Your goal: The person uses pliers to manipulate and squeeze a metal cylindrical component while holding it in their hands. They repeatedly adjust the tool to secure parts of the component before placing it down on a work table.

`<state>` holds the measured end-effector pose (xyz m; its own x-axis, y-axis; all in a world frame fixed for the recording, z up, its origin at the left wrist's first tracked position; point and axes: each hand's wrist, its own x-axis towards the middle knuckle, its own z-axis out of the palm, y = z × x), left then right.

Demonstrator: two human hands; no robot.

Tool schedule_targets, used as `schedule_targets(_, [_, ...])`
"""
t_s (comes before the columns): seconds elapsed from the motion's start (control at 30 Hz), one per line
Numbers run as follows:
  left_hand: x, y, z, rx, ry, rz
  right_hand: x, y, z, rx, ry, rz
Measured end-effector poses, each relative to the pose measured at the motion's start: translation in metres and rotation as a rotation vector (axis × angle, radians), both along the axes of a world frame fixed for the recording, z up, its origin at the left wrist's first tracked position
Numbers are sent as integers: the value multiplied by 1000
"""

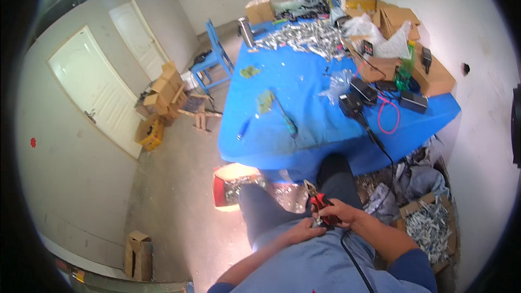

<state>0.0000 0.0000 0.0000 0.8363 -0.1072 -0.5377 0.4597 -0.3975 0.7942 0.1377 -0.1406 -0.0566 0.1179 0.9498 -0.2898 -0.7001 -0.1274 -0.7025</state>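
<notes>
Over my lap, my right hand [343, 212] is wrapped round a pair of combination pliers [319, 201] with red and black handles. Their metal jaws point away from me, toward the table, and look slightly parted with nothing between them. My left hand [302, 231] is just below and to the left, close against the lower end of the handles. Its fingers are drawn together, and a small shiny bit shows by the fingertips, too small to name. A dark cord runs down over my shirt from near my right hand.
Ahead stands a table with a blue cover [260, 146]. On it lie a green-handled screwdriver [290, 125], black power adapters [363, 92], a green bottle [404, 70] and a heap of silvery parts [306, 38]. Boxes of metal parts flank my legs, one red [218, 190], one cardboard [450, 222].
</notes>
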Motion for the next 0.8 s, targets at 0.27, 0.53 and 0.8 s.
schedule_targets(0.27, [-5, 2, -80, -258, -237, 241, -6, 9, -10, 34, 128, -138])
schedule_targets(0.53, [-8, -6, -52, -241, -284, 520, 4, -27, 47, -133, -352, -130])
schedule_targets(0.8, [-8, -2, -71, -113, -375, 708, 20, -48, 73, -341, -530, 410])
